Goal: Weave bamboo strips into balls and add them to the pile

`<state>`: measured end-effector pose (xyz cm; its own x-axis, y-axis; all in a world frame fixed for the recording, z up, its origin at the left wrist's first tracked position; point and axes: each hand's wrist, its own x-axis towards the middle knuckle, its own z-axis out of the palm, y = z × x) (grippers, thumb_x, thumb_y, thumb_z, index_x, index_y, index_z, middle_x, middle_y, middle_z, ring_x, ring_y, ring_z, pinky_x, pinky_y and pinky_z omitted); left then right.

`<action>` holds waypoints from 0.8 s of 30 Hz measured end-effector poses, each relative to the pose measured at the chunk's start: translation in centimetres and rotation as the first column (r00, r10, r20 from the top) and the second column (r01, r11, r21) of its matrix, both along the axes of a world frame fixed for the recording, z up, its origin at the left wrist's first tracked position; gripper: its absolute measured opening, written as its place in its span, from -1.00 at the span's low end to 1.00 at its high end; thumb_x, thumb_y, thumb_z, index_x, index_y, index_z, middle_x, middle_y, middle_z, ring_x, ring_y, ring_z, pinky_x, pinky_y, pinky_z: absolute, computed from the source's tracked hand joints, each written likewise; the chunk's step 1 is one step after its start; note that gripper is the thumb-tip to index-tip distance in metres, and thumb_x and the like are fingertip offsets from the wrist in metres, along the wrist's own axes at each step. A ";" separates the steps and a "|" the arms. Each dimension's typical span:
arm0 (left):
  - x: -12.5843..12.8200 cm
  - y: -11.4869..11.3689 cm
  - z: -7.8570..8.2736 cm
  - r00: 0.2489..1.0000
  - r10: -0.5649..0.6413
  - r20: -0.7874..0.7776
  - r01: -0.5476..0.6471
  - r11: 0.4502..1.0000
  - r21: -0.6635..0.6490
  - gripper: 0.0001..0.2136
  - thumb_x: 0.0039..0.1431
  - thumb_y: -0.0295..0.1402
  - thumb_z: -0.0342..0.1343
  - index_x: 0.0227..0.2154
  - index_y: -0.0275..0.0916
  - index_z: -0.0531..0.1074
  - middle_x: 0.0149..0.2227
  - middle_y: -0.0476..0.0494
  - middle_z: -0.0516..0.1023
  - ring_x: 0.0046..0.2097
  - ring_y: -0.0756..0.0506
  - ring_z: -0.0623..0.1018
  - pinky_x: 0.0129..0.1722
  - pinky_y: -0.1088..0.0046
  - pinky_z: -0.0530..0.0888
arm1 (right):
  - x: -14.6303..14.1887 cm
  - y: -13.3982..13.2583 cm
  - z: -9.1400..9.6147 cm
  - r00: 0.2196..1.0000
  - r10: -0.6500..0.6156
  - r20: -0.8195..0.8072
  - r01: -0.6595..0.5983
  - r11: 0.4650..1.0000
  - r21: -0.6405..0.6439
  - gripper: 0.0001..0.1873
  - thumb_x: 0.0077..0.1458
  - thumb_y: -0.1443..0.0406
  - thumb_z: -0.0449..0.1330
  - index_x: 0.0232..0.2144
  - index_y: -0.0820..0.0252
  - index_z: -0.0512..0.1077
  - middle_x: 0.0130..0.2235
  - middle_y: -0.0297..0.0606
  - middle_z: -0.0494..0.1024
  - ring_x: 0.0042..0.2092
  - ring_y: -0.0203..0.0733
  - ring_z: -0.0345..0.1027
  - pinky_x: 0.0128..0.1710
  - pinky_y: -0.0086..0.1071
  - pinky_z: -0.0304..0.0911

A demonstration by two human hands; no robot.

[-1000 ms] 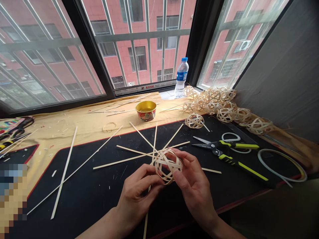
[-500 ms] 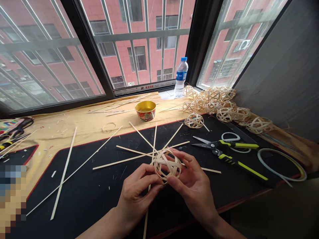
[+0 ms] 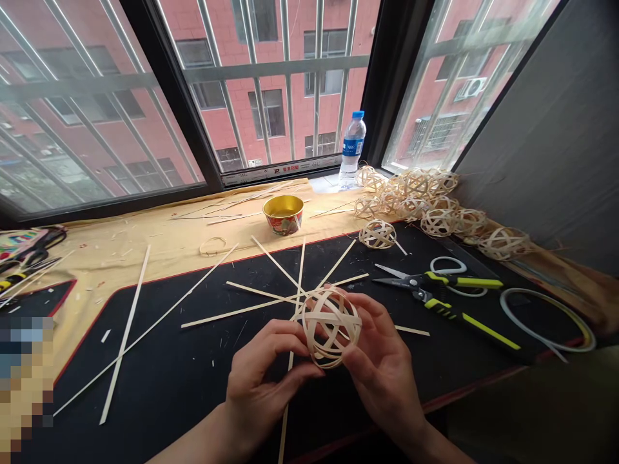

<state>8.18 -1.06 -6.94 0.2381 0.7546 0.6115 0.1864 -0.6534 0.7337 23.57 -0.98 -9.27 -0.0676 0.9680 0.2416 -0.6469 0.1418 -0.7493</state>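
Observation:
A woven bamboo-strip ball (image 3: 331,327) is held between my two hands above the black mat (image 3: 159,393). My left hand (image 3: 271,364) grips its left side, thumb below and fingers curled at the edge. My right hand (image 3: 382,354) wraps round the right side, with the thumb at the lower front and fingers behind, partly hidden by the ball. Beneath and beyond it, several flat bamboo strips (image 3: 207,319) lie crossed in a star on the mat. Two more strips (image 3: 126,332) cross each other at the left.
Yellow-handled shears (image 3: 438,290) and a coiled pale strip (image 3: 505,316) lie at right. Several finished woven balls (image 3: 416,200) are heaped by the window, one ball (image 3: 377,234) nearer. A gold-lined bowl (image 3: 284,219) and a water bottle (image 3: 352,149) stand behind. Scissors (image 3: 41,248) lie far left.
The ball has turned in my hands and shifted slightly right, showing a different face. My left fingers have drawn back to its left edge. The things on the mat stay put.

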 end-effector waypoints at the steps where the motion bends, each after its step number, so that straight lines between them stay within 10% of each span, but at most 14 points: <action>1: 0.0 0.0 0.0 1.000 -0.001 -0.004 0.001 1.000 0.009 -0.82 0.02 -0.57 0.26 -0.32 -0.28 0.42 -0.31 -0.12 0.53 -0.26 -0.05 0.56 -0.26 0.48 0.55 | 0.0 -0.1 0.0 1.000 0.005 -0.004 -0.005 1.000 0.002 -0.54 0.04 0.28 0.30 0.00 -0.04 0.34 0.16 -0.16 0.32 0.09 0.04 0.34 0.00 -0.07 0.38; 24: -0.1 -0.4 -0.2 0.995 0.087 -0.052 -0.079 0.987 0.139 -0.80 0.03 -0.65 0.21 -0.29 -0.31 0.44 -0.30 -0.14 0.50 -0.26 -0.04 0.54 -0.29 0.49 0.54 | -1.2 -0.4 0.6 0.998 0.038 -0.048 -0.046 0.985 -0.168 -0.57 0.04 0.14 0.29 -0.07 -0.01 0.25 -0.04 -0.20 0.45 0.03 -0.04 0.38 -0.05 -0.17 0.39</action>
